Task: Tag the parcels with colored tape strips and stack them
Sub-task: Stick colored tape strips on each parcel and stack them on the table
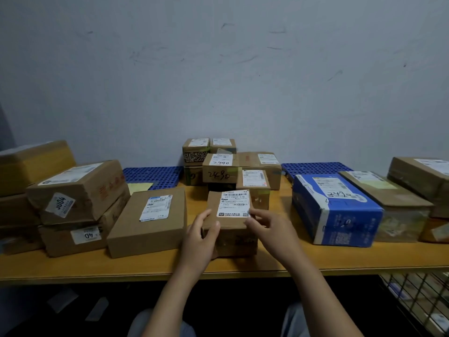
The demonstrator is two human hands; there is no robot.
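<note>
At the near middle of the wooden table (315, 263), the left hand (201, 235) grips the small cardboard parcel (213, 203) by its left corner, likely steadying it, while the right hand (269, 229) pinches its top edge beside the shipping label (234, 203), seemingly for tagging.

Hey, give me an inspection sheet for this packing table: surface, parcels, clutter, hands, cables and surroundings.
Surface: wooden table, blue perforated mats at the back.
Job's things: small box at front centre; brown parcels stacked left and centre back; blue box right; no tape roll seen.
Clutter: yellow paper by the left mat.
Grippers: left hand grips the small box's left corner; right hand curls its fingers at the label corner.
Cables: nothing seen.
Surroundings: scuffed wall; wire basket lower right.
</note>
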